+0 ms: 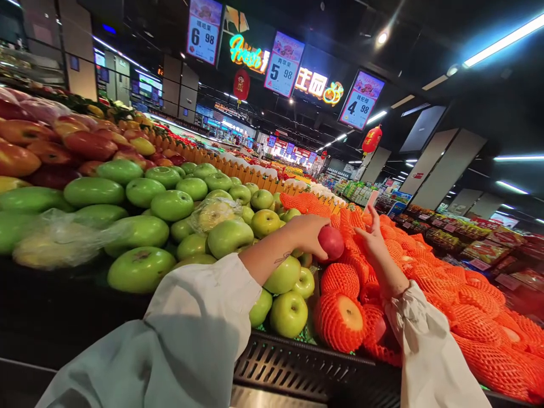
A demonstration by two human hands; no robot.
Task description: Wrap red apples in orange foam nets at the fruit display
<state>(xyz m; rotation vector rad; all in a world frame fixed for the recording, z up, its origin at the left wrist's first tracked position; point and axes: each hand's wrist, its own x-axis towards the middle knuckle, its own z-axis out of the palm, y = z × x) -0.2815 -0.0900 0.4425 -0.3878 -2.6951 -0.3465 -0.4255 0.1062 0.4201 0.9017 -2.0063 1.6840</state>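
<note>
My left hand (312, 231) is wrapped round a red apple (331, 243), held where the green apples meet the netted fruit. Its fingers are partly hidden behind the apple. To the right, my right hand (374, 241) is raised with thumb and fingers apart and nothing visible in it. Orange foam-netted fruit (342, 323) lies below and around it. Green apples (289, 313) sit under my left forearm.
A black slatted rail (293, 371) edges the fruit display in front of me. Red apples (91, 146) are piled at the left, near a plastic-wrapped fruit (55, 241). Price signs (284, 63) hang overhead. Packaged goods (480, 249) stand on shelves at right.
</note>
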